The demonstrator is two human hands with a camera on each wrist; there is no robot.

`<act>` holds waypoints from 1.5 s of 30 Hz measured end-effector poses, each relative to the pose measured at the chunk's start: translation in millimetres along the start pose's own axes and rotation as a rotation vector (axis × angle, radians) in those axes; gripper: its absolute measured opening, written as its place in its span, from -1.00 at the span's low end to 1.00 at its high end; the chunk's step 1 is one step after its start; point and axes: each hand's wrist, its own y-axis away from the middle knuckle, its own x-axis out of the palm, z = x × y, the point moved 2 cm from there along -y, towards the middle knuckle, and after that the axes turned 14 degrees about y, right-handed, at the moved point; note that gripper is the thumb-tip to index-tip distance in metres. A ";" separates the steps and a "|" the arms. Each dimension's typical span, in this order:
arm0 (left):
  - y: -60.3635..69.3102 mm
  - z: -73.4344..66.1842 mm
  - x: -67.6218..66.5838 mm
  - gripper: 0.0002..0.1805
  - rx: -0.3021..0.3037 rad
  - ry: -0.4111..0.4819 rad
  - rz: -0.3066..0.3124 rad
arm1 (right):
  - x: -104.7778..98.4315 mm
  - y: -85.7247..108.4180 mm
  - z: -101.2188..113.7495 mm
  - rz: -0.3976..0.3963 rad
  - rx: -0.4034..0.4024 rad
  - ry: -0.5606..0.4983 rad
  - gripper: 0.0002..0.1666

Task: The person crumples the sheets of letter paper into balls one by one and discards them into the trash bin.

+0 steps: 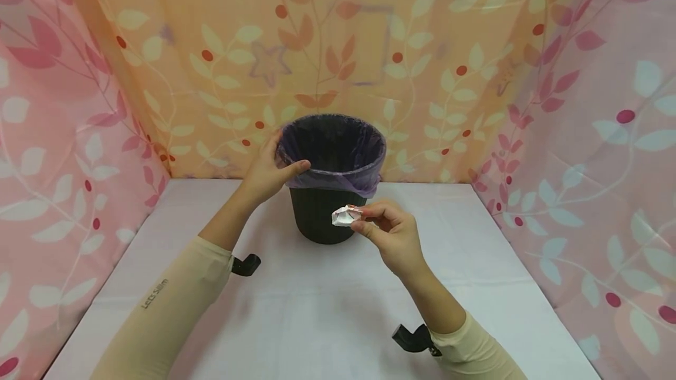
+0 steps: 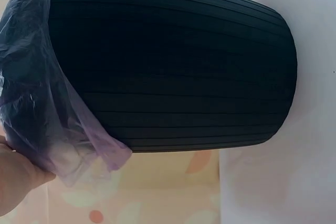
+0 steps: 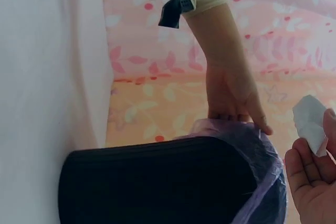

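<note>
A black trash bin (image 1: 322, 213) with ribbed sides stands upright, lined with a purple plastic bag (image 1: 359, 180) folded over its rim. My left hand (image 1: 266, 172) grips the bin at the left of its lined rim, thumb over the near edge. In the right wrist view, that hand's fingers go partly out of sight behind the bag. Between thumb and fingers, my right hand (image 1: 393, 236) pinches a crumpled piece of white paper (image 1: 345, 216), held in front of the bin. The right wrist view shows the same paper (image 3: 311, 121) apart from the bag.
A white cloth (image 1: 296, 309) covers the table under the bin. Patterned curtains stand around it: an orange one (image 1: 338, 40) behind, pink ones (image 1: 47, 133) at the sides. Black wrist mounts (image 1: 246, 265) stick out from both sleeves.
</note>
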 end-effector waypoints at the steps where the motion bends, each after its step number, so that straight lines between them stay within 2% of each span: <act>1: -0.1 0.3 0.1 0.35 -0.009 -0.005 0.004 | -1.4 -2.1 2.1 0.009 -0.018 0.006 -0.70; 7: -0.5 0.4 0.2 0.39 -0.047 -0.010 0.027 | -11.7 -20.2 19.4 0.054 -0.115 0.092 -0.66; 12: -0.1 -1.7 0.0 0.35 -0.063 -0.020 0.041 | -21.9 -41.2 35.1 0.110 -0.221 0.204 -0.62; 21: -1.8 -1.6 -2.4 0.37 -0.084 -0.044 0.055 | -40.8 -90.9 56.4 0.177 -0.443 0.418 -0.54; 26: -1.9 -0.8 -2.2 0.40 -0.083 -0.043 0.048 | -48.1 -118.4 65.4 0.192 -0.519 0.498 -0.54; 30: -1.3 -1.0 -0.4 0.41 -0.075 -0.031 0.047 | -51.6 -141.1 69.5 0.221 -0.518 0.543 -0.53; 37: 1.7 -1.0 1.5 0.40 -0.081 -0.004 0.047 | -54.3 -178.0 65.4 0.286 -0.431 0.623 -0.56; 45: 0.8 -1.2 0.2 0.37 -0.078 -0.020 0.046 | -47.9 -210.4 55.3 0.372 -0.368 0.772 -0.55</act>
